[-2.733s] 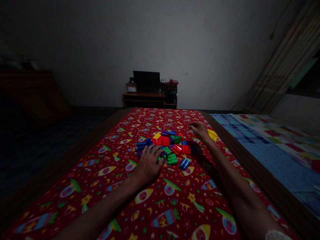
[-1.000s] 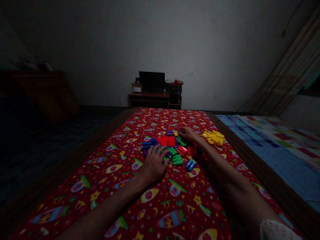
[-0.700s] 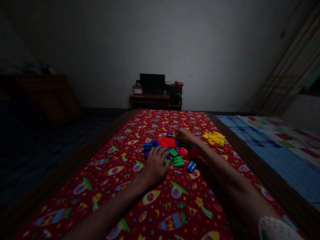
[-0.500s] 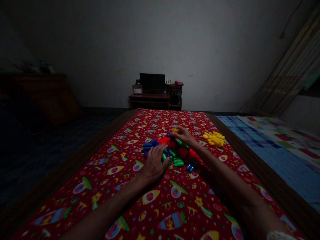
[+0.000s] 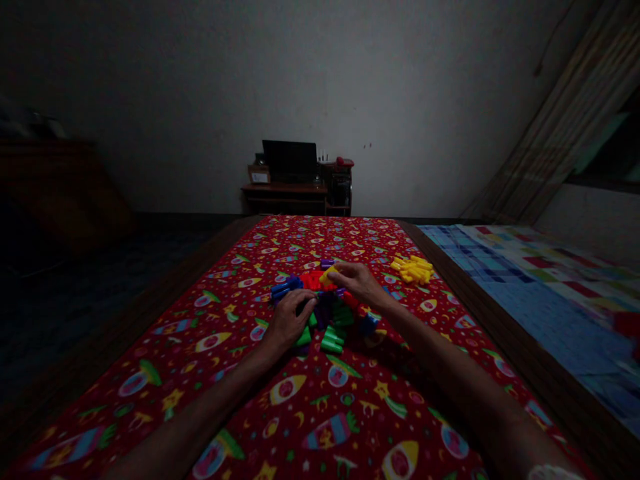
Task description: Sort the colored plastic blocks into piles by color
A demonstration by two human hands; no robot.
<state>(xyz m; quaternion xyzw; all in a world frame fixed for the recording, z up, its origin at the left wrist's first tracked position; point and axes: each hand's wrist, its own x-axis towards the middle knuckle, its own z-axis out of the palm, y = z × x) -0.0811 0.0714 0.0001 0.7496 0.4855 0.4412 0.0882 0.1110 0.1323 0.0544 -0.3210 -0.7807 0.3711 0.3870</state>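
A yellow building block (image 5: 329, 275) is pinched in the fingertips of my right hand (image 5: 361, 283), just over the far side of a mixed heap. My left hand (image 5: 290, 319) rests at the heap's near left, thumb and fingers drawn close together; what lies at their tips is too dark to make out. Around the hands lie red blocks (image 5: 310, 279), blue blocks (image 5: 285, 288), green blocks (image 5: 333, 339) and a purple block (image 5: 327, 264). A separate pile of yellow blocks (image 5: 414, 270) sits to the right of my right hand.
A red cloth with rocket prints (image 5: 320, 383) covers the long table. Beyond its far end stands a low desk (image 5: 285, 189) with a dark monitor (image 5: 290, 159). On the right is a bed surface with patchwork covers (image 5: 500, 273); a wooden cabinet (image 5: 55, 180) stands left.
My right hand has moved the yellow block lower and nearer. My left hand's spread fingers have drawn together, and the green and dark blue blocks have shifted. The view has turned slightly right.
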